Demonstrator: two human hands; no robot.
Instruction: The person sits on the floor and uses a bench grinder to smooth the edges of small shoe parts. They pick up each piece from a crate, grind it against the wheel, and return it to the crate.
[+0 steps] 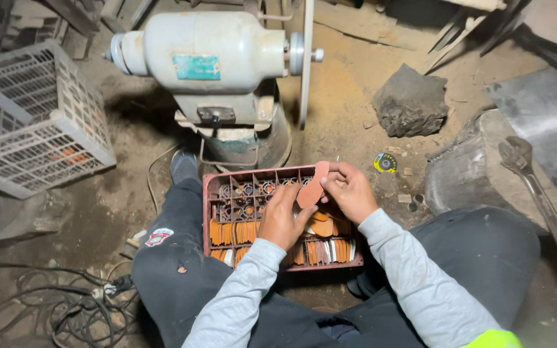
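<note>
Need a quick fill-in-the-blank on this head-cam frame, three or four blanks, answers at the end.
1. Both hands, left hand and right hand, hold one flat reddish ____-shaped piece.
2. Under the hands sits a red divided ____ of orange pieces.
3. A pipe wrench lies to the person's ____.
4. The white plastic basket stands at the ____ of the bench grinder.

Missing words: oval; crate; right; left

Reddish-brown oval piece (313, 185) showing at center; dull red crate (209, 193) holding orange and white pieces (243, 233). Pale grey grinder (207, 55) wearing teal plate at 12 o'clock; white lattice basket (33, 116) sitting at 10; grey sleeves, black trousers showing at 6.
</note>
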